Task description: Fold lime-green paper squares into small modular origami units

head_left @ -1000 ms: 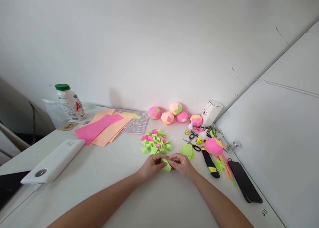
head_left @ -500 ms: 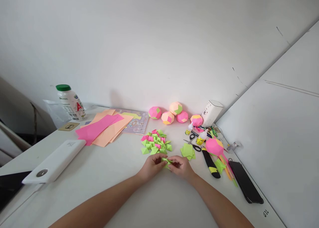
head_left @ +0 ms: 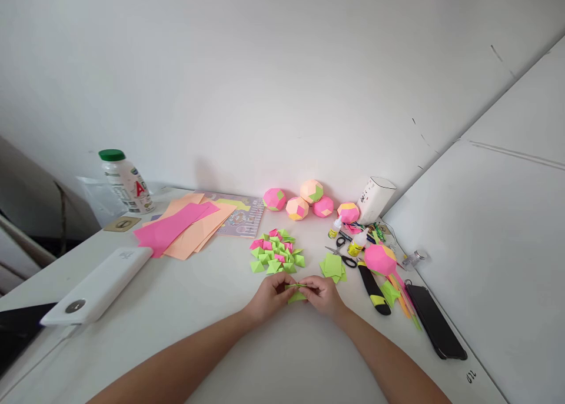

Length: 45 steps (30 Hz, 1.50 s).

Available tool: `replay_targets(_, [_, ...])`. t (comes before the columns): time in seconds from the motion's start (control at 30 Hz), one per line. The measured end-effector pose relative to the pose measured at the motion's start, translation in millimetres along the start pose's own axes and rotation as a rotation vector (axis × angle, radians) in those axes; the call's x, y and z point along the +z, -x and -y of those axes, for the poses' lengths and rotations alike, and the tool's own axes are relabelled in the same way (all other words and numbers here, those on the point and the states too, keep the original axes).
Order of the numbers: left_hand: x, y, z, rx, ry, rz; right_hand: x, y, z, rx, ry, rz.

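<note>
Between my two hands is a small green paper piece, creased along its upper edge. My left hand pinches its left side between thumb and fingers. On the other side my right hand pinches it the same way. Just beyond my hands lies a heap of folded paper pieces in green and pink. A small stack of green paper squares rests to the right, close to my right hand.
Scissors, glue bottles, a utility knife and a phone lie on the right. Faceted paper balls line the wall. Pink and orange sheets, a white power bank and a bottle stand left.
The green paper between my fingers has shifted in angle, its folded edge now pinched straighter along the top. Both hands stay in nearly the same place.
</note>
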State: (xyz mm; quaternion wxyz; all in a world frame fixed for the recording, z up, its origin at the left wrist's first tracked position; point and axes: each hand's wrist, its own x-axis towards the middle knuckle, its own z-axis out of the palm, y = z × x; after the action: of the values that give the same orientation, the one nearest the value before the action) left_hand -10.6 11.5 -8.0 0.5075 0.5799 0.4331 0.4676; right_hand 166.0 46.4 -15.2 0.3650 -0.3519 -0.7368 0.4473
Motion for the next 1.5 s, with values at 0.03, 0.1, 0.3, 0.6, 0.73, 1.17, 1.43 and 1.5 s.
replay_targets(0.03, [0.0, 0.1, 0.3, 0.007, 0.004, 0.000, -0.2, 0.0, -0.6, 0.004, -0.006, 0.002])
replay_targets(0.1, [0.0, 0.3, 0.5, 0.014, 0.010, 0.001, -0.5, -0.2, -0.9, 0.013, -0.014, 0.006])
replay_targets(0.3, [-0.3, 0.6, -0.4, 0.028, 0.004, 0.012, -0.9, -0.6, 2.4, 0.045, -0.009, 0.022])
replay_targets(0.6, [-1.4, 0.7, 2.4, 0.090, 0.048, 0.031, -1.1, -0.8, 1.0, 0.008, 0.001, 0.041])
replay_targets(0.73, [-1.4, 0.7, 2.4, 0.055, 0.051, 0.035, -1.3, -0.9, 1.5, 0.009, -0.008, 0.039])
replay_targets(1.17, [2.2, 1.0, -2.4, -0.007, -0.060, -0.049, -1.0, -0.3, 0.9, -0.054, 0.132, 0.000])
replay_targets(1.43, [0.9, 1.3, -2.3, 0.007, -0.093, -0.039, -2.0, -1.4, 4.9, -0.082, 0.158, 0.024])
replay_targets(1.5, [0.5, 1.1, -2.6, 0.004, -0.096, -0.033, -1.8, -1.3, 5.3, -0.077, 0.156, 0.028])
